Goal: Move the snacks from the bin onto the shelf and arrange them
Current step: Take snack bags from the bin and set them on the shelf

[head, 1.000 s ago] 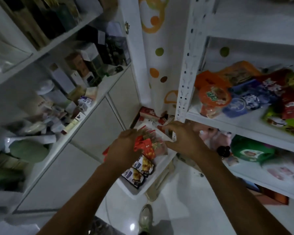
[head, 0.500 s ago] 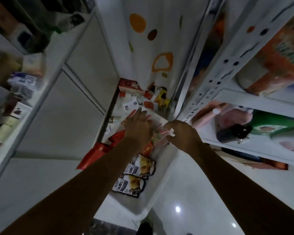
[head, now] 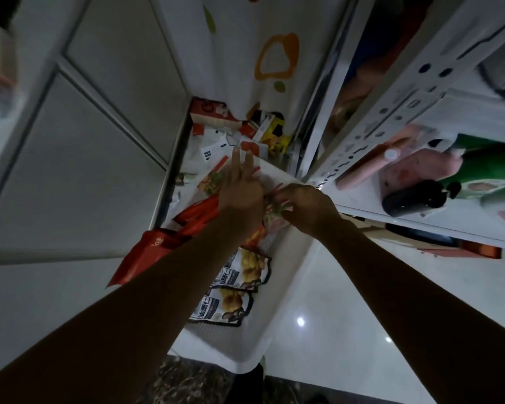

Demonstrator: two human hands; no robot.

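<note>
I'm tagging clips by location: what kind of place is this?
Probably a home pantry or small storeroom: a white metal shelf rack holding packaged goods, a white bin of snack packets on the tiled floor, and cabinet doors opposite.

Bin [head: 236,357] open from above; snack packets [head: 239,275] cover its floor. Left of bin — red bag [head: 140,258] and cabinet wall [head: 85,185] block. Far end: loose boxes [head: 210,112]. Right of bin: bare floor [head: 347,287], passable — shelf post [head: 376,118] at far corner.
</note>
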